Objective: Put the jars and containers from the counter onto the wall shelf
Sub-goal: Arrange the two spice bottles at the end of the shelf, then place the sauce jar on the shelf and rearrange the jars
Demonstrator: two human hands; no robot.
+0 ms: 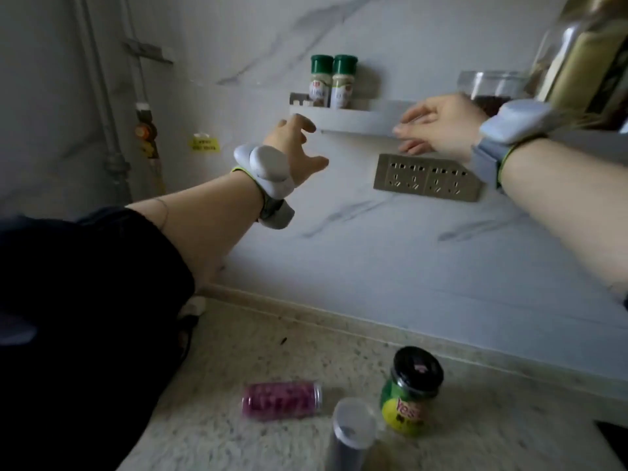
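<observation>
A white wall shelf [353,121] carries two green-capped spice jars [332,81] at its left end and a clear container with dark contents [489,91] at its right end. My left hand [295,147] hovers just below the shelf's left end, fingers spread, holding nothing. My right hand [438,125] is open in front of the shelf's right part, next to the clear container. On the counter [238,433] lie a pink jar on its side [282,399], an upright green jar with a black lid [411,392], and a clear-lidded dark container [350,433].
A beige socket strip [428,178] is fixed to the marble wall below the shelf. Pipes and a valve [146,130] run down the wall at the left. A tall clear container [584,45] stands at the upper right.
</observation>
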